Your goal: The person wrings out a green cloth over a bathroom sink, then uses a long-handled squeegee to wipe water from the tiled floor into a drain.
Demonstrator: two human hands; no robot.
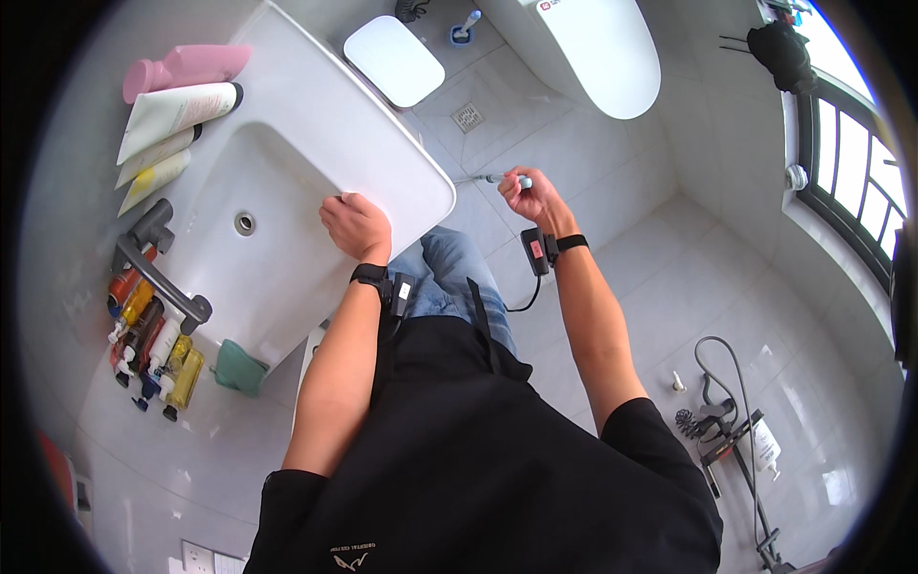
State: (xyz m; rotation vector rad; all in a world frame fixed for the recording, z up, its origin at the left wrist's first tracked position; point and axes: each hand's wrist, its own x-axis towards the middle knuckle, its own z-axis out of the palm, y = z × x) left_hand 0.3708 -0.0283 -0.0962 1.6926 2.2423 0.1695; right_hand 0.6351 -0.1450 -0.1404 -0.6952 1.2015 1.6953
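My left hand (356, 226) is curled into a fist over the front rim of a white washbasin (373, 161). Its fingers are partly hidden, and nothing can be seen in it. To the right of the basin's corner, my right hand (529, 195) grips a thin tool with a pale teal handle (495, 178). The tool's slim shaft points left, towards the basin's outer edge. Its tip is too fine to make out. In the basin's bowl is a round metal drain (245, 223), and a dark grey faucet (161, 269) stands at the back rim.
Tubes and a pink bottle (193, 64) line the basin's back edge. Several pump bottles (154, 344) and a green cloth (240, 367) are at the left. A lidded white bin (394, 61), toilet (606, 54) and floor drain (468, 118) lie ahead. Shower fittings (739, 438) hang at the right.
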